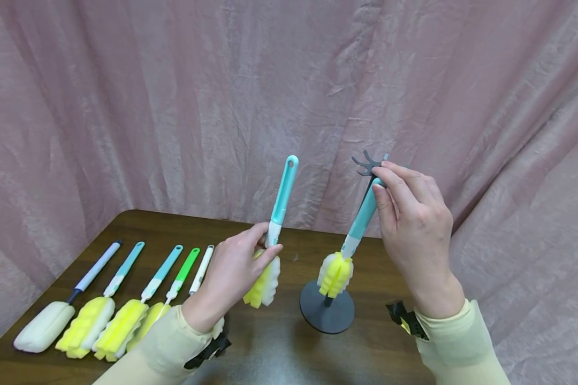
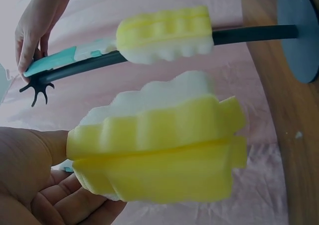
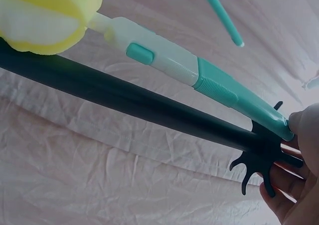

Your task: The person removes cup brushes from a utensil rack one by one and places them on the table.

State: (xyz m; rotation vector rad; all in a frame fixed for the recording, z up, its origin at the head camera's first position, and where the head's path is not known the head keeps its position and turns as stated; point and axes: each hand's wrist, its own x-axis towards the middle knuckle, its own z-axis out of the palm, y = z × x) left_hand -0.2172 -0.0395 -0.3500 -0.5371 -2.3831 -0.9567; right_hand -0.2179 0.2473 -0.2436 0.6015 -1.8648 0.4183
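My left hand grips a sponge bottle brush at its white neck. The teal handle points up and the yellow-and-white sponge head hangs below the fingers. At the top of a black stand, my right hand pinches the handle end of a second sponge bottle brush. That handle end is right at the stand's claw-like hooks, with some of my right fingers behind them. The second brush's sponge hangs alongside the black pole, low over the round base.
On the left of the brown wooden table lies a row of more brushes: one with a white head, two teal-handled brushes, a green-handled brush and a white-handled one. My left forearm partly covers them. A pink curtain hangs behind.
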